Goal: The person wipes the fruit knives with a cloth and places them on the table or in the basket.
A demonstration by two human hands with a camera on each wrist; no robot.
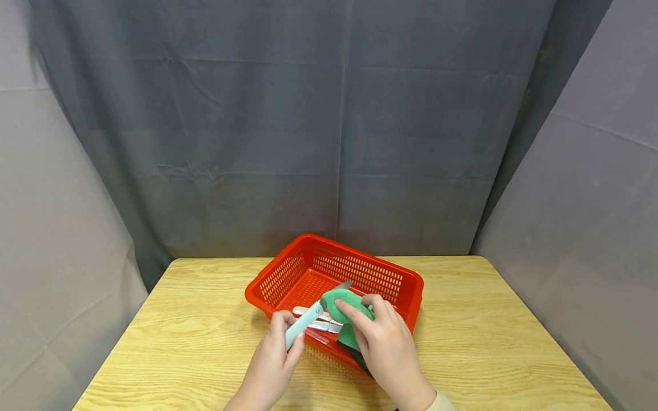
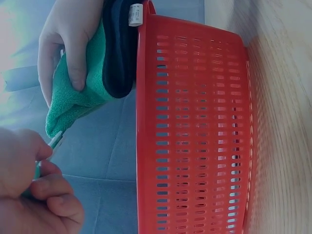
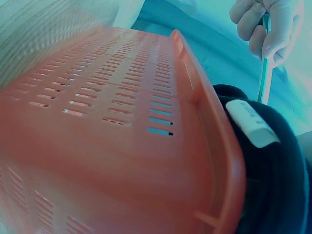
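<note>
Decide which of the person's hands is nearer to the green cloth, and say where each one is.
Right. The right hand holds the green cloth; the left hand is apart from it, to its left, gripping the pale blue knife handle.

The left hand (image 1: 269,359) grips a pale blue-handled knife (image 1: 304,325), angled up to the right. The right hand (image 1: 388,342) holds a green cloth (image 1: 343,305) over its blade (image 1: 345,285), the tip showing beyond. Below, other knives (image 1: 320,326) lie in a red basket (image 1: 360,254) on a wooden table (image 1: 180,325), before grey curtains (image 1: 257,131).
</note>
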